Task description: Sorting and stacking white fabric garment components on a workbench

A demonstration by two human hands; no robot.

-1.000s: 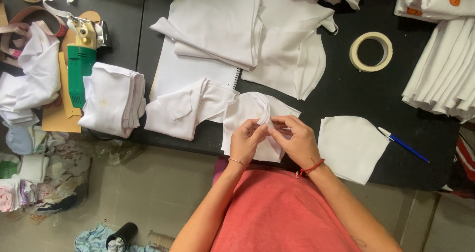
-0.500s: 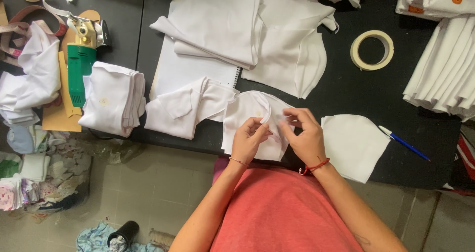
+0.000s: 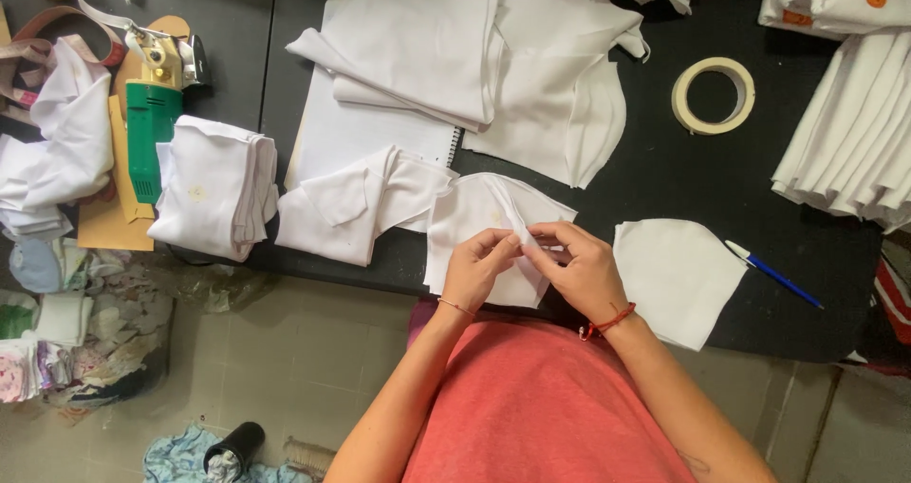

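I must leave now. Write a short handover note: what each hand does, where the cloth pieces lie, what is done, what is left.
Left hand and right hand: both pinch the top edge of one white cloth piece at the black table edge.
Beside it: a single cut white piece to the right, folded white pieces to the left.
Done: nothing visibly finished on this piece.
Left: it is not yet set down.

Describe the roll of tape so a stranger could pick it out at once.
Start at the black table and go to its far right part, between the spread white fabric pieces and the stack of folded white cloth. The roll of tape lies flat there, alone: a cream ring with an open centre, the only round thing among white cloth.
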